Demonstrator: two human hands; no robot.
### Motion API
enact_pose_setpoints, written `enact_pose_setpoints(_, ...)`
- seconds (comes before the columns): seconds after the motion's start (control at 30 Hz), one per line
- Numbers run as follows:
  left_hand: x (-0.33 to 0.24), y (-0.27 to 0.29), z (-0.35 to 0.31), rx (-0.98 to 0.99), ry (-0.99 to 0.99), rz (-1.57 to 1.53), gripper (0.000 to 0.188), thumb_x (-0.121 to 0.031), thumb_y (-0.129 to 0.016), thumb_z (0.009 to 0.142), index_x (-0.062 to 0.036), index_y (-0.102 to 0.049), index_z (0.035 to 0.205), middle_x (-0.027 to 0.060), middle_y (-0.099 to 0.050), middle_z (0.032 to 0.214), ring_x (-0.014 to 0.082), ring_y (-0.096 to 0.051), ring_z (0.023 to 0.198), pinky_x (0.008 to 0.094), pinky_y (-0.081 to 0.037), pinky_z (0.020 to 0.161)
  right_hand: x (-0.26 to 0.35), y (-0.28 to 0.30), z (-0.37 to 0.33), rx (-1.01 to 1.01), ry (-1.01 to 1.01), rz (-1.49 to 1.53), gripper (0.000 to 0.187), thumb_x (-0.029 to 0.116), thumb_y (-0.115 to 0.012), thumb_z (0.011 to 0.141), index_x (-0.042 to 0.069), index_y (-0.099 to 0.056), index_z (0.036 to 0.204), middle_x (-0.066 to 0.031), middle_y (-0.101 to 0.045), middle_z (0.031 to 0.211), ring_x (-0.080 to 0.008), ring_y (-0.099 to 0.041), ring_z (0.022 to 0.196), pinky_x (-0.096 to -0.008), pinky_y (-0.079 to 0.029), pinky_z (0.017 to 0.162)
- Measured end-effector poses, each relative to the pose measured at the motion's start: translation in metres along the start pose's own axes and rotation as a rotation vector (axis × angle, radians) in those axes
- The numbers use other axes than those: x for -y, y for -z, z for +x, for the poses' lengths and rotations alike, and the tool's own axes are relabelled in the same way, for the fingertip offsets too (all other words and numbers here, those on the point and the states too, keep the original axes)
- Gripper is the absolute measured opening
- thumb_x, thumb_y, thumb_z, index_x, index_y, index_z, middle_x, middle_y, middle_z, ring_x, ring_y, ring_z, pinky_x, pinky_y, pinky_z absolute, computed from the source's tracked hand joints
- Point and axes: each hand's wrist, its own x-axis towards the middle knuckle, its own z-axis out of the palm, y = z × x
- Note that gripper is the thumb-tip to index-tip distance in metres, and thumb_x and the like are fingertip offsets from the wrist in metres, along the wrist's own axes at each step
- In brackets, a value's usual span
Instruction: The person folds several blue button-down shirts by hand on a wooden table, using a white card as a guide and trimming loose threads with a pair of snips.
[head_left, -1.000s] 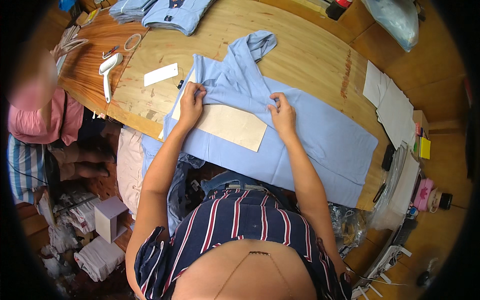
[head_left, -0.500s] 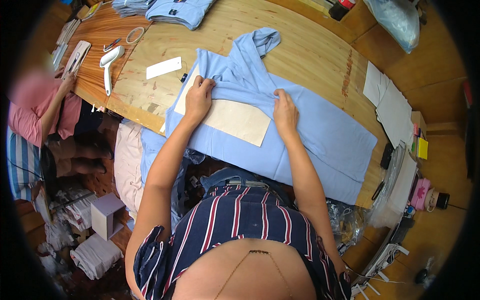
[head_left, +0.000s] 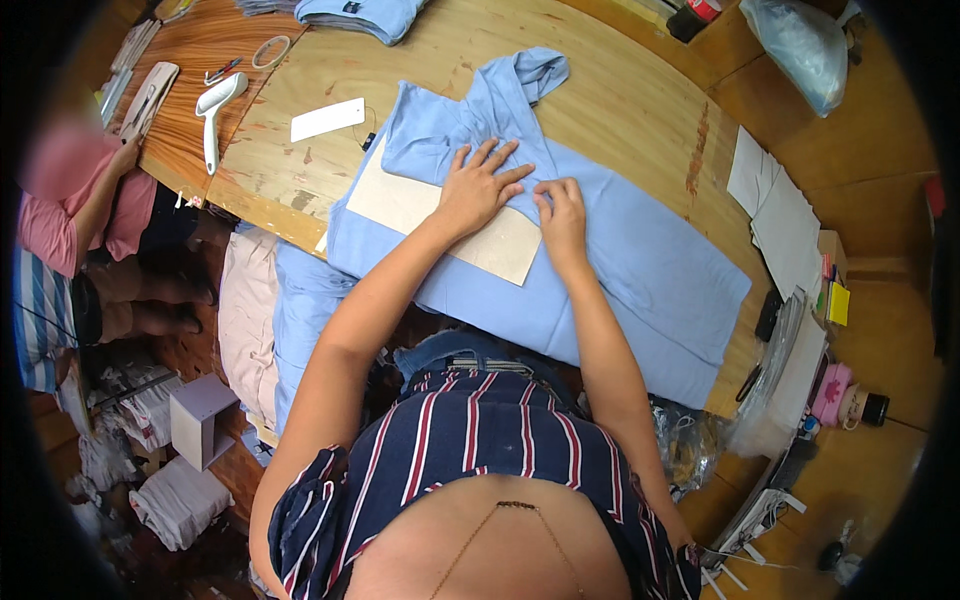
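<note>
A light blue shirt (head_left: 650,250) lies partly folded on the wooden table, with one sleeve (head_left: 530,75) reaching toward the far side. On top of the shirt body rests a beige cardboard sheet (head_left: 395,198), its upper part under the folded cloth. My left hand (head_left: 478,192) is flat with spread fingers, pressing on the fold and over the edge of the cardboard. Just to its right, my right hand (head_left: 563,220) has bent fingers, with thumb and forefinger closed at the cloth by the cardboard's right end. Beyond the cardboard is a white tag (head_left: 328,120) on a string.
A white lint roller (head_left: 215,115), a tape ring (head_left: 270,53) and a pen lie at the left. Folded blue shirts (head_left: 365,15) are stacked at the far edge. White papers (head_left: 765,190) lie along the right edge. A person in a pink top (head_left: 75,200) works at the left.
My left hand has let go of the shirt's left edge, moved right and spread flat on the fold. The cloth's left side now lies flatter; my right hand has barely shifted.
</note>
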Motion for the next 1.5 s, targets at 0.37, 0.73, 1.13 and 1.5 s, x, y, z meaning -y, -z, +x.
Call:
enact_pose_setpoints(0.37,0.005,-0.002,0.01,-0.016,0.033,0.017,0.028,-0.042,-0.05,0.076,-0.0354,-0.06,0.101,-0.0067,-0.047,0.116,0.0209,-0.041,0.083,0.0322,-0.034,0.072,-0.009,-0.001,0.002,-0.023,0.008,-0.052,0.012,-0.001,-0.056,0.07,0.004,-0.051,0.079,-0.0102,-0.047,0.079,-0.0282,-0.047,0.078,-0.0367,-0.04,0.067)
enact_pose_setpoints(0.73,0.005,-0.005,0.01,-0.039,0.034,-0.006,0.028,-0.041,-0.052,0.075,-0.0345,-0.061,0.1,-0.0066,-0.046,0.116,0.0217,-0.041,0.085,0.0327,-0.034,0.075,0.001,-0.008,0.002,-0.004,0.024,0.032,0.006,0.006,-0.059,0.071,0.002,-0.058,0.076,-0.0087,-0.054,0.075,-0.0257,-0.051,0.073,-0.0346,-0.041,0.065)
enact_pose_setpoints(1.13,0.006,-0.005,0.011,-0.023,0.036,-0.008,0.027,-0.039,-0.053,0.075,-0.0346,-0.06,0.101,-0.0053,-0.046,0.116,0.022,-0.042,0.088,0.0335,-0.035,0.076,0.07,0.013,-0.079,0.907,0.028,0.537,0.025,0.003,-0.05,0.075,0.003,-0.057,0.098,-0.0199,-0.052,0.104,-0.0334,-0.049,0.1,-0.0378,-0.038,0.086)
enact_pose_setpoints(1.5,-0.001,0.012,0.006,-0.075,0.074,-0.098,0.033,-0.032,-0.053,0.076,-0.0256,-0.056,0.109,-0.0001,-0.045,0.117,0.024,-0.04,0.099,0.0362,-0.03,0.084,0.065,0.038,-0.026,0.842,0.137,0.579,0.019,0.016,-0.058,0.077,0.002,-0.063,0.088,-0.0124,-0.063,0.083,-0.0202,-0.061,0.077,-0.0302,-0.046,0.073)
